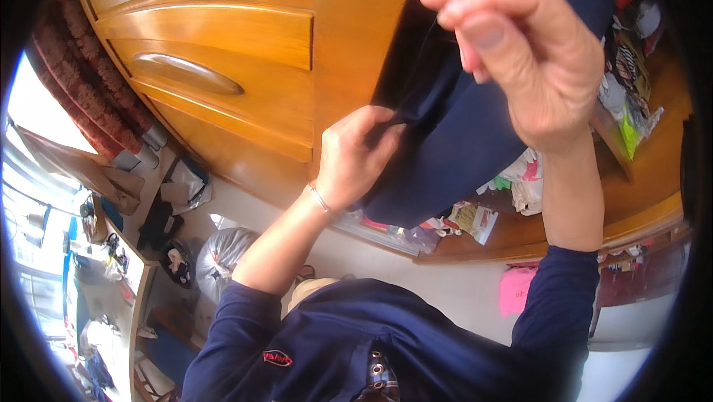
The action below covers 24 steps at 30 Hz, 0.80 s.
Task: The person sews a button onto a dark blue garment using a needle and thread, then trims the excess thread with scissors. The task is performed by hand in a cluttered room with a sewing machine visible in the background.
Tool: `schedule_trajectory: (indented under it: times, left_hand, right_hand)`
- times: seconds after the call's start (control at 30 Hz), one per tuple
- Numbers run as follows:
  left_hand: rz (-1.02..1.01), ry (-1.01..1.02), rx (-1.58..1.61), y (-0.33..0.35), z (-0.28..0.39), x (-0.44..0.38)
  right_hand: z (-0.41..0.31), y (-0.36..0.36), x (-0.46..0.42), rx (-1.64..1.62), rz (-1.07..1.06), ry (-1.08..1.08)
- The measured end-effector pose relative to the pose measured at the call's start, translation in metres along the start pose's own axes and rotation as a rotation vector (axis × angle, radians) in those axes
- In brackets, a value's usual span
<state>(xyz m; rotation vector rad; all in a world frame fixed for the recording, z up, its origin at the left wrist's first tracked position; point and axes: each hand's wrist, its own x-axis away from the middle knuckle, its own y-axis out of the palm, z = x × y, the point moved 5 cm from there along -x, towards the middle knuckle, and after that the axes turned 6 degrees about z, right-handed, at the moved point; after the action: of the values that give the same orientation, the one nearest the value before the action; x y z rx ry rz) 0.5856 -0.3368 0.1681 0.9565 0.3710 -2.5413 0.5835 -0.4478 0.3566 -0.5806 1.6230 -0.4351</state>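
Observation:
A dark navy garment [445, 151] hangs before the opening of a wooden wardrobe, its lower end above the floor. My left hand [356, 157], with a bracelet at the wrist, pinches the garment's near edge between thumb and fingers. Raised close to the camera, my right hand [523, 51] is blurred, its thumb and fingertips pressed together. A thin dark thread [424, 43] runs from those fingertips down toward the cloth at my left hand. Whether the right fingers also hold a needle cannot be made out.
The wardrobe's wooden door [345, 40] stands at the left. Clothes and plastic bags fill its shelf [640, 179] at the right. A stuffed grey plastic bag [223, 257] is on the floor, near a cluttered table [120, 290]. A pink bag [515, 290] lies at the right.

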Motion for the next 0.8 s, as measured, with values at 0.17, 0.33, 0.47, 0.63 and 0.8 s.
schedule_trajectory:
  times: [0.17,0.33,0.47,0.63,0.8]
  left_hand:
    - [0.089,0.143,-0.090,-0.004,0.005,-0.003]
    - [0.097,0.177,-0.067,-0.001,0.007,-0.001]
    - [0.075,0.251,-0.092,0.000,0.009,-0.002]
    - [0.142,0.386,-0.213,-0.006,0.011,-0.008]
    - [0.212,0.402,-0.249,-0.008,0.006,-0.008]
  right_hand:
    - [0.013,0.011,0.023,-0.032,-0.198,0.289]
    - [0.046,0.032,0.046,0.163,-0.548,0.330]
    - [0.061,0.037,0.060,0.222,-0.668,0.329]
    - [0.068,0.033,0.057,0.314,-0.679,0.397]
    - [0.046,0.030,0.067,0.442,-0.297,0.032]
